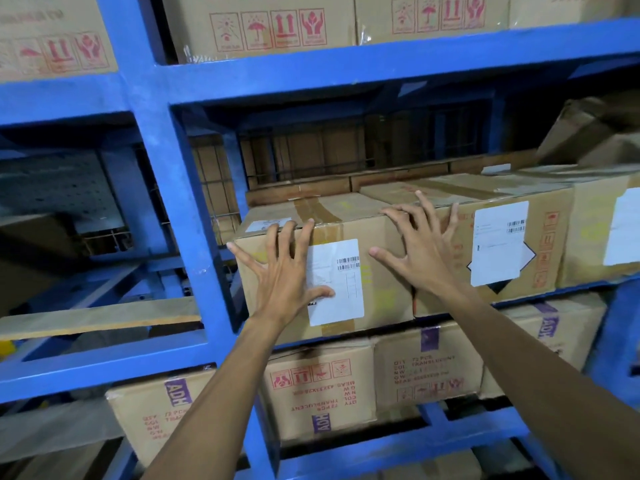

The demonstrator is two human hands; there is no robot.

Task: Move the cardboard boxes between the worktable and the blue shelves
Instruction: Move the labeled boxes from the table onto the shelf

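A cardboard box (377, 292) with a white barcode label and brown tape sits on the middle level of the blue shelves (162, 161), at the left end of a row. My left hand (284, 271) presses flat on its front face, fingers spread, fingertips at the top edge. My right hand (415, 244) lies spread over the box's upper right corner, its fingers reaching onto the neighbouring box (498, 244). Neither hand curls round anything. The worktable is out of view.
More labelled boxes fill the row to the right (602, 230), the shelf above (270, 26) and the shelf below (322, 389). A blue upright stands just left of the box. The left bay holds a wooden board (97, 317) and dark clutter.
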